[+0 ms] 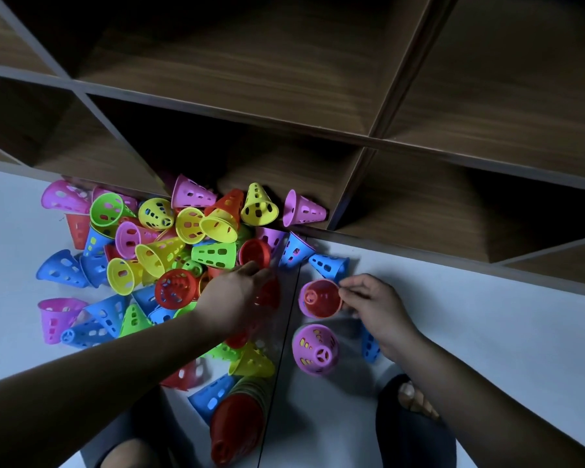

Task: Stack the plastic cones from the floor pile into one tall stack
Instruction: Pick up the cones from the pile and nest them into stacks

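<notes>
A pile of perforated plastic cones (169,251) in pink, yellow, green, blue and red covers the floor at left and centre. My left hand (237,295) reaches into the pile and grips a red cone (269,293), which looks blurred. My right hand (372,305) pinches the rim of a red cone nested inside a pink one (320,298), mouth up. A single pink cone (314,349) stands upright just below it. A long stack of red cones (237,423) lies on its side between my knees.
A dark wooden cubby shelf (352,136) runs across the back, and some cones lie in its lowest compartment. A blue cone (330,265) lies near the shelf edge, another blue one (370,346) under my right wrist. My knees and one foot (416,400) sit at the bottom.
</notes>
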Action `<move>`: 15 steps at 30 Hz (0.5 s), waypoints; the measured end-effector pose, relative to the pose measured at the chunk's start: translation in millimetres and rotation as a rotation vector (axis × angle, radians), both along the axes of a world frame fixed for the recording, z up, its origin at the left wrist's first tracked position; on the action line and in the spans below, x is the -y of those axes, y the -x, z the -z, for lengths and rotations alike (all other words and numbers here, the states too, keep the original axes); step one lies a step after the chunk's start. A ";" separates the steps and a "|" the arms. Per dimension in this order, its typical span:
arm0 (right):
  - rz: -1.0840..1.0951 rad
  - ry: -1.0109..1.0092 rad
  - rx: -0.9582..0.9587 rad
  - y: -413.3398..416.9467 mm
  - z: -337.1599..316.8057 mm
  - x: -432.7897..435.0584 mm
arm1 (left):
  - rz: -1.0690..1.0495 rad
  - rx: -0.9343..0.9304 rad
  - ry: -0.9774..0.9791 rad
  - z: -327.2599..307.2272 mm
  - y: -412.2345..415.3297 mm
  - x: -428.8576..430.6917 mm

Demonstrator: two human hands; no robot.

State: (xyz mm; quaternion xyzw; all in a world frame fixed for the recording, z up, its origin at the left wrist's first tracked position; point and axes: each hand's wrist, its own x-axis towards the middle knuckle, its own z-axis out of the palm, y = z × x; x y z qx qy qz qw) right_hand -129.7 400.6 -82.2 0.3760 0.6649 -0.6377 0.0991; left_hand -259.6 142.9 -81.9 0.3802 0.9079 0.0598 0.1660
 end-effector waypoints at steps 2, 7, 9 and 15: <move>-0.114 -0.142 0.035 -4.1 5.5 -3.5 | 0.013 -0.025 0.028 0.2 -0.2 -1.1; -0.324 -0.576 -0.010 -22.5 -3.5 -14.3 | -0.023 -0.020 0.045 -1.9 5.0 2.6; -0.435 -0.710 -0.022 -35.6 -4.9 -21.3 | -0.057 0.027 -0.009 -6.7 6.9 5.4; -0.660 -0.674 0.009 -70.6 0.8 -37.6 | -0.097 0.064 -0.198 -25.1 11.1 8.4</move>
